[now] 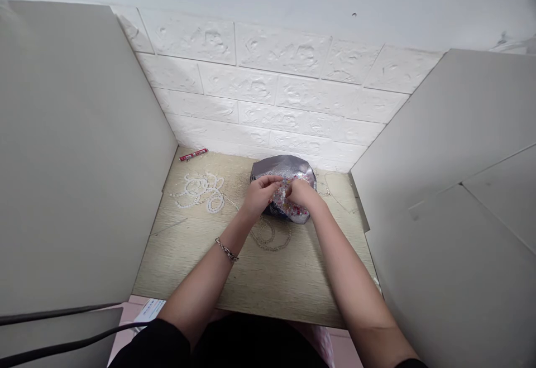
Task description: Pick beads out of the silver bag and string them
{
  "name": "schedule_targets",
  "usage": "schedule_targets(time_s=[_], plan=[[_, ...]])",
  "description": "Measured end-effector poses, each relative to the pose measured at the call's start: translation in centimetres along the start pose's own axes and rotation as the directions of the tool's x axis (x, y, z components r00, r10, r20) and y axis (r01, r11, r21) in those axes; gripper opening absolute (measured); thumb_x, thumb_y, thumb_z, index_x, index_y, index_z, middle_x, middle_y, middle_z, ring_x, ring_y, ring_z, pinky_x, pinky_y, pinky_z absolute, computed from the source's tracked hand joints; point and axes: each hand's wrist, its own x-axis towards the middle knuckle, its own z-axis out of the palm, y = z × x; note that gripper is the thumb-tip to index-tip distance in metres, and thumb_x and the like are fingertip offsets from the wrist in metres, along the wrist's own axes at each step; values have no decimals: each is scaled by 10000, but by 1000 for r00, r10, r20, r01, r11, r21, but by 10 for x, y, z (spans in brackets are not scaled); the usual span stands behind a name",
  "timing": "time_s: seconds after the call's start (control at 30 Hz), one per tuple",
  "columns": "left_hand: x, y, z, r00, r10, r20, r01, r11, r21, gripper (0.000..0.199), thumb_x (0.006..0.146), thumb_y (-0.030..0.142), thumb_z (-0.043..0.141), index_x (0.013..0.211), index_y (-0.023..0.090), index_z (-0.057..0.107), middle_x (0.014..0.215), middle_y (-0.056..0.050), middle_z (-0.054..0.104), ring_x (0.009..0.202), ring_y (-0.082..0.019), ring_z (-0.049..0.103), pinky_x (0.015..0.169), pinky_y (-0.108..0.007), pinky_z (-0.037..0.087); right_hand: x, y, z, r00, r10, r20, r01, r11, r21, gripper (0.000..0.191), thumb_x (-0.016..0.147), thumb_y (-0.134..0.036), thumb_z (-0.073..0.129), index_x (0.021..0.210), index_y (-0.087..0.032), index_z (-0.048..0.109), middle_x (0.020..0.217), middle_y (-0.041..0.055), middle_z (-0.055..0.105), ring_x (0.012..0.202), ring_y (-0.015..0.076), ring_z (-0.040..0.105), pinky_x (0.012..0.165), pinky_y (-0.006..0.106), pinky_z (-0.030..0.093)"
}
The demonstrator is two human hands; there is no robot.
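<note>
A silver foil bag (282,163), its mouth open, lies on the board near the back wall, holding many small multicoloured beads (297,210). My left hand (262,194) is over the bag's left side, thumb and fingers pinched together above the beads. From the right, my right hand (302,192) reaches into the bag's opening with its fingers curled closed. What either hand pinches is too small to make out. A clear beaded strand (276,248) loops on the board just in front of the bag.
White beaded strands (215,203) lie coiled at the left. A narrow red packet (193,154) rests by the back left corner. Thin strands (335,192) spread right of the bag. Grey panels (75,150) stand on both sides, with a white brick-pattern wall (259,83) behind.
</note>
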Motion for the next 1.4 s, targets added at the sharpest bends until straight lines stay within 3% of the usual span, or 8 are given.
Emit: schedule_targets(time_s=[0.43,0.67,1.13,1.4], plan=[[0,-1,0,1000,0,-7,0,1000,17,196,631,239,546,782,117,574,398,77,356,343,-13,265,349,-159,203,-1,-1,0,1000,-4,24,3,1000,28,126,572,-152,566,665,-126,646,660,82,632,605,142,556,531,207,357],[0,-2,-1,1000,18,-3,-18,1000,25,226,624,257,558,799,115,578,422,70,386,346,-9,271,347,-159,203,0,3,-3,999,-1,50,0,999,38,221,577,-69,515,727,-136,663,680,69,640,631,136,563,569,198,360],[1,-2,-1,1000,22,-9,-21,1000,18,213,625,253,555,787,116,576,426,69,378,343,-10,268,341,-160,195,-1,6,-4,999,27,-41,-29,999,-39,187,641,-126,476,741,-105,634,756,107,625,681,151,556,577,215,351],[-2,2,1,1000,-7,-16,6,1000,-12,206,613,240,559,774,114,577,409,72,372,344,-11,267,353,-161,207,-3,-3,-4,1000,-17,26,19,996,-82,180,573,-155,540,715,-114,644,726,105,634,630,153,562,503,207,349]])
